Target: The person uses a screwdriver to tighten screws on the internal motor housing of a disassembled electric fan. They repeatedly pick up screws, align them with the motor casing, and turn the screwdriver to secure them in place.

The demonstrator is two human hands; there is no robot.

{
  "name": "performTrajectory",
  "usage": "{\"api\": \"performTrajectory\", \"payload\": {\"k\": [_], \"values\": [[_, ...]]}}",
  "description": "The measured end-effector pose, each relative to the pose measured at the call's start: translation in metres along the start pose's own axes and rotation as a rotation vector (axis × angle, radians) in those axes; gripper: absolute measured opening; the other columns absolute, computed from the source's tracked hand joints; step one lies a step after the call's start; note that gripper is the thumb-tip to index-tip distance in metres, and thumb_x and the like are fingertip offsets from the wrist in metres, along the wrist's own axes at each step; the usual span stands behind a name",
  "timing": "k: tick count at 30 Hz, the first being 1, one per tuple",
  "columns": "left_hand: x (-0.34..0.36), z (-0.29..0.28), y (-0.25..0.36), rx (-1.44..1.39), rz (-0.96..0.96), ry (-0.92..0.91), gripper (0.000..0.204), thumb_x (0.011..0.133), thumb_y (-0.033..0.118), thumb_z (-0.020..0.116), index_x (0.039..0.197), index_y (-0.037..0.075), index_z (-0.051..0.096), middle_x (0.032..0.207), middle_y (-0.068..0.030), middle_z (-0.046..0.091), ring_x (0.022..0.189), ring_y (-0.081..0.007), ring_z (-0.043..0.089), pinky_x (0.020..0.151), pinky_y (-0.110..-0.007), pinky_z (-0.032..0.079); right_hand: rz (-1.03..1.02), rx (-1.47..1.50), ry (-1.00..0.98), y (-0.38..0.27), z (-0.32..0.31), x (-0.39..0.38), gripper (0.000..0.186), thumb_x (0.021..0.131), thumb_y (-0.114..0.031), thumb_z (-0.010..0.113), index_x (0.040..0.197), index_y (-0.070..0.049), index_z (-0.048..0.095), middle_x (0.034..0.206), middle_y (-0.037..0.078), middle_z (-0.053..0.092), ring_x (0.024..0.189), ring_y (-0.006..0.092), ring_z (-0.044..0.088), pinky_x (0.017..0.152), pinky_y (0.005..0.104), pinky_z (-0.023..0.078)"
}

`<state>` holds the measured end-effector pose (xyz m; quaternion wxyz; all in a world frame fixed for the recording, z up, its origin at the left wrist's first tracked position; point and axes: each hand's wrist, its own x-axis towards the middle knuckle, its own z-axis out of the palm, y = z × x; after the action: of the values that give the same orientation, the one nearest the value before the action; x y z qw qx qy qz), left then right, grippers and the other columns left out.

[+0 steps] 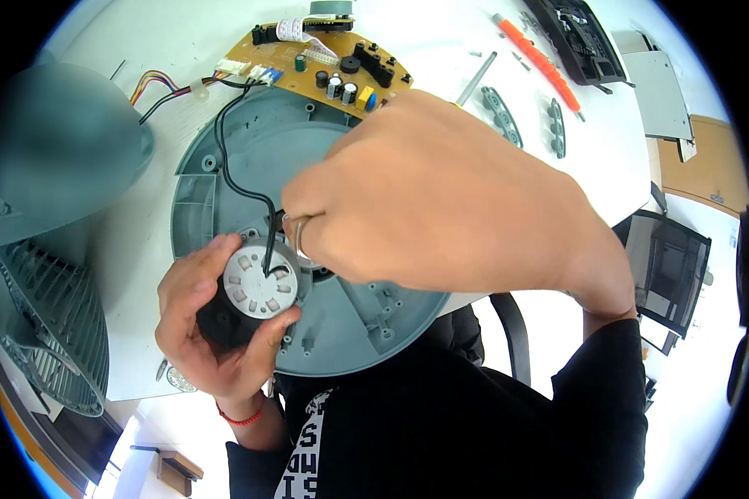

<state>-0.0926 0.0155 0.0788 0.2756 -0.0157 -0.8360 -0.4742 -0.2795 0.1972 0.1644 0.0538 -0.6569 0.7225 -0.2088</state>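
My left hand [200, 324] is wrapped round a small round motor [260, 283] with a slotted silver face. Two black wires [243, 190] run from the motor up to a connector on a tan circuit board [308, 71]. Beneath both hands lies a round grey-green plastic housing [341, 341] with ribs and screw posts. My right hand [441, 191], a ring on one finger, is closed with its fingertips right beside the motor's upper right edge. Whatever it pinches is hidden behind the fingers.
A thin metal shaft [478, 79] shows beyond my right hand. Farther right lie an orange stick-like tool [541, 65], two small grey button strips [501, 118] and a black tray-like part [578, 41]. Grey-green covers [62, 150] and a slatted grille [62, 324] crowd the left.
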Motion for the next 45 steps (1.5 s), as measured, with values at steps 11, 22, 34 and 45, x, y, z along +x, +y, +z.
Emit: {"api": "performTrajectory", "payload": {"k": [11,22,34,45], "values": [[0.004,-0.004,0.000,0.047,-0.008,-0.026,0.080,0.076,0.032,0.095,0.134,0.009,0.046,0.121,-0.0224,0.072,0.113,-0.0367,0.067,0.102,-0.050,0.049,0.076,0.027,0.023,0.001,0.007,0.001,0.014,0.075,-0.008,0.071,0.066,-0.004,0.061,0.049,0.007,0.049,0.041,0.0264,0.051,0.043,0.0374,0.040],[0.000,-0.005,-0.002,0.052,0.006,-0.031,0.081,0.078,0.031,0.094,0.136,0.005,0.045,0.121,-0.0262,0.070,0.112,-0.0388,0.067,0.100,-0.049,0.050,0.107,0.072,-0.107,-0.005,-0.007,-0.002,0.020,0.076,-0.007,0.079,0.066,-0.002,0.062,0.062,0.010,0.062,0.065,0.0253,0.070,0.060,0.0321,0.052],[0.000,-0.006,-0.002,0.037,-0.009,-0.029,0.079,0.079,0.026,0.093,0.137,0.004,0.045,0.123,-0.0271,0.068,0.114,-0.0388,0.066,0.101,-0.047,0.051,0.137,0.148,-0.098,-0.004,-0.009,-0.002,0.017,0.077,-0.007,0.078,0.069,0.000,0.066,0.066,0.011,0.067,0.072,0.0256,0.074,0.065,0.0321,0.056],[0.004,-0.003,0.001,-0.023,-0.038,-0.029,0.078,0.073,0.014,0.095,0.135,0.004,0.048,0.125,-0.0242,0.068,0.117,-0.0368,0.064,0.105,-0.046,0.050,0.041,-0.075,-0.087,-0.008,-0.009,-0.005,0.012,0.085,-0.011,0.074,0.076,-0.003,0.071,0.083,0.008,0.070,0.074,0.0232,0.074,0.067,0.0312,0.055]]}}
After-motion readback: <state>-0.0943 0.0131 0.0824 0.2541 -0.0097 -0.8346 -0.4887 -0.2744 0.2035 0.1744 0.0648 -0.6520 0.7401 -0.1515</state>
